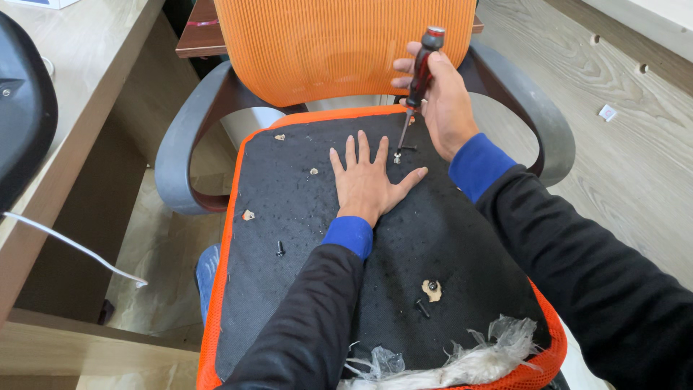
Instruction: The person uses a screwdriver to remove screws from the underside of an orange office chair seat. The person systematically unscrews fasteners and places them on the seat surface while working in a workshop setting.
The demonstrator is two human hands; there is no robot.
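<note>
A person is working on the upturned seat of an orange mesh office chair, its black fabric-covered underside facing up between two grey plastic armrests. The left hand is lying flat and open on the black panel, fingers spread, near the panel's far edge. The right hand is closing around the red-and-black handle of a screwdriver, holding it nearly upright with its tip meeting a small silver screw just beside the left hand's fingertips, towards the far right corner of the panel.

Judging by the loose hardware, the work appears to be only partly through: one black bolt is lying free near the panel's left edge, another black bolt is resting towards the near right corner beside a torn tan patch that seems to be marking a mounting hole, and similar tan patches are showing at other points along the left and far edges. Whether the screw under the tip is going in or coming out cannot be told.

Crumpled clear plastic wrap is bunching at the near edge, hiding that part of the seat. The chair's base is out of sight, and a dark object on the wooden tabletop at left is cut off by the frame.
</note>
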